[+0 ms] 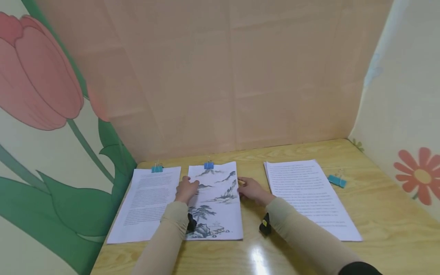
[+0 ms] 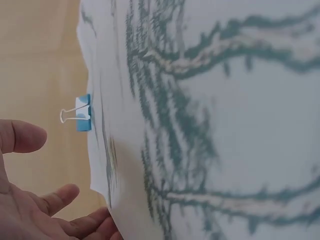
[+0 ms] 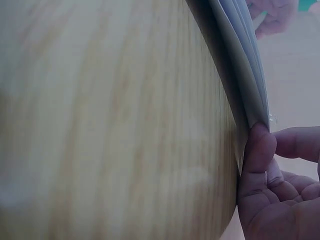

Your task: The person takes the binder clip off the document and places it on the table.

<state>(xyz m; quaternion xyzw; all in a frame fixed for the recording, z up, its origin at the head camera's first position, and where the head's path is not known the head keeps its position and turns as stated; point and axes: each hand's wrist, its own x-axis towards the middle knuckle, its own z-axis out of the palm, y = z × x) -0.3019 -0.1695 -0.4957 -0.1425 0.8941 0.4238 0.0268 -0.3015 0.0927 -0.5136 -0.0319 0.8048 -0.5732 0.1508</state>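
In the head view, both hands are at the middle stack of paper (image 1: 220, 181), whose top sheet bears an ink landscape. A blue binder clip (image 1: 208, 165) sits on its top edge, and the left wrist view shows that clip (image 2: 83, 113) with its wire handle sticking out. My left hand (image 1: 186, 190) is at the stack's left edge, thumb spread from the fingers, fingertips touching the paper's side (image 2: 117, 215). At the right edge, my right hand (image 1: 253, 190) pinches the sheets between thumb and finger; the right wrist view shows the layered edges (image 3: 245, 65) slightly fanned above the fingertips.
Left of it lies a printed stack (image 1: 148, 206) with a teal binder clip (image 1: 157, 168) on top. To the right lies another printed stack (image 1: 306, 194) without a clip on it, and a loose teal binder clip (image 1: 337, 181) rests beside it on the wooden table (image 1: 388, 225). Walls enclose three sides.
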